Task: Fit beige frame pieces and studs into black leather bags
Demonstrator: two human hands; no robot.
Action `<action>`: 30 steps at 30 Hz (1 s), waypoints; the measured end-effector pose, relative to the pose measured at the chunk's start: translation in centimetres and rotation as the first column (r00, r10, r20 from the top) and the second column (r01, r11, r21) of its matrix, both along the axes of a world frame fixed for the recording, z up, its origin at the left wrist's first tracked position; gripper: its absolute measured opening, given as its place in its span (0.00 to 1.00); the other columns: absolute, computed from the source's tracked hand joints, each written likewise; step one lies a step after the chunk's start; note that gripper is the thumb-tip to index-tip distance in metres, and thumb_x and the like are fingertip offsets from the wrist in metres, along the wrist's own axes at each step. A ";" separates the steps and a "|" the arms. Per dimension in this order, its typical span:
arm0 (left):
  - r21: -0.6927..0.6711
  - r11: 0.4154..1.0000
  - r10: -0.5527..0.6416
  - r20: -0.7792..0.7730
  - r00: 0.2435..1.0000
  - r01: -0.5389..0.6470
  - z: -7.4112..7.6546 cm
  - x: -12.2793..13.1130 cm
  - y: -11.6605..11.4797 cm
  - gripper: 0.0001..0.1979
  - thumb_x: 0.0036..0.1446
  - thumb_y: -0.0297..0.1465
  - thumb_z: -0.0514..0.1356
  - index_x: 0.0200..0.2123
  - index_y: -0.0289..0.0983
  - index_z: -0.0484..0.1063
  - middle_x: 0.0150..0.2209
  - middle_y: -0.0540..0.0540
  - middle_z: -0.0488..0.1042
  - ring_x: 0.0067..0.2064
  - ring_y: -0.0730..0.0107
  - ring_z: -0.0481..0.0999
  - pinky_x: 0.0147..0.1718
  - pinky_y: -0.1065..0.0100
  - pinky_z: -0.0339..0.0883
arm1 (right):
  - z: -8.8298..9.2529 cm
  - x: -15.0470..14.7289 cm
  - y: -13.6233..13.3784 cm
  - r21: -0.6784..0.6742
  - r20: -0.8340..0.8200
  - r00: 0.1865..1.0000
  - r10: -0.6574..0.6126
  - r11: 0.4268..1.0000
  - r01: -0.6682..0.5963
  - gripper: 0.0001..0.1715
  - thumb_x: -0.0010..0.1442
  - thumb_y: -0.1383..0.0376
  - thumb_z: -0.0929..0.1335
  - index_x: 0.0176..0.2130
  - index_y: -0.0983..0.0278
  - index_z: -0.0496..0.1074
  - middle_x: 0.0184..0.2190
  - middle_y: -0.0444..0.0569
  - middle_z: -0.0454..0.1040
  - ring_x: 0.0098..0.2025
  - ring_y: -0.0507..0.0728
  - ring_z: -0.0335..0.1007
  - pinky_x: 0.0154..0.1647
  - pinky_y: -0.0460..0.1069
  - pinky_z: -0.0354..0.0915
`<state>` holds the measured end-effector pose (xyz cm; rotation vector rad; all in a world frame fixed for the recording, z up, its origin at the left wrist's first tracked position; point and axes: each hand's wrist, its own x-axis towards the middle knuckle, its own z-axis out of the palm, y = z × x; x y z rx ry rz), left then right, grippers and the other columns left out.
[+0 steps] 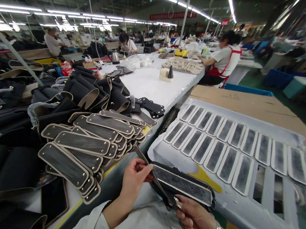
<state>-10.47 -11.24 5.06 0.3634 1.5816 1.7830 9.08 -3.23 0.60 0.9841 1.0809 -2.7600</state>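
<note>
My left hand (134, 178) pinches the near end of a flat dark oblong panel (182, 184) with a pale edge, holding it over my lap. My right hand (192, 215) is closed round the handles of dark scissors (157, 182), whose blades reach up along the panel's left end by my left fingers. A fanned pile of similar panels (88, 148) lies on the table to the left. Two rows of several panels (228, 145) lie flat on a white sheet (162, 152) to the right.
Black bag parts (60, 102) are heaped at the left on the white table (150, 83). Brown cardboard (241, 101) lies beyond the white sheet. A person in a red apron (223, 61) sits at the table's far right; other people work further back.
</note>
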 end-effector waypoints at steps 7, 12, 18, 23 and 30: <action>-0.018 1.000 0.006 0.009 1.000 -0.006 0.1 0.2 0.1 0.21 0.40 0.40 0.69 0.32 0.37 0.63 0.21 0.56 0.69 0.21 0.71 0.73 0.20 0.71 0.70 | -1.0 0.3 -0.2 0.069 -0.035 0.999 -0.003 0.998 0.005 0.30 0.47 0.51 0.74 0.38 0.62 0.57 0.17 0.34 0.64 0.10 0.42 0.47 0.10 0.38 0.50; 0.003 1.000 -0.001 0.025 1.000 0.001 0.2 0.3 -0.2 0.19 0.43 0.39 0.68 0.32 0.37 0.64 0.22 0.54 0.71 0.22 0.71 0.73 0.21 0.71 0.70 | -1.3 0.4 -0.3 0.166 -0.030 1.000 -0.005 0.986 0.010 0.35 0.47 0.47 0.72 0.44 0.62 0.55 0.18 0.36 0.67 0.10 0.45 0.54 0.10 0.39 0.53; 0.056 0.998 -0.028 0.020 0.999 0.027 -0.6 -0.3 -0.7 0.15 0.47 0.39 0.65 0.35 0.36 0.70 0.26 0.51 0.74 0.25 0.71 0.74 0.25 0.70 0.72 | -0.2 0.8 -0.8 0.282 -0.012 1.000 0.018 0.959 -0.014 0.41 0.51 0.47 0.70 0.52 0.61 0.49 0.22 0.40 0.72 0.14 0.50 0.64 0.14 0.42 0.57; 0.054 0.999 -0.008 -0.026 1.000 0.009 -1.4 -0.6 -1.0 0.13 0.50 0.40 0.63 0.33 0.36 0.72 0.25 0.50 0.74 0.23 0.72 0.73 0.25 0.70 0.71 | 0.0 1.0 -1.2 0.373 0.044 0.999 0.013 0.928 -0.029 0.39 0.52 0.48 0.70 0.54 0.61 0.52 0.22 0.40 0.72 0.17 0.51 0.67 0.17 0.44 0.60; 0.114 0.993 0.002 -0.031 1.000 0.002 -1.3 -0.6 -1.2 0.13 0.52 0.41 0.62 0.30 0.36 0.72 0.24 0.52 0.72 0.24 0.73 0.71 0.24 0.72 0.69 | -0.6 0.8 -1.2 0.491 0.063 0.996 0.061 0.867 -0.084 0.38 0.53 0.46 0.67 0.54 0.62 0.53 0.16 0.38 0.69 0.16 0.54 0.67 0.19 0.46 0.63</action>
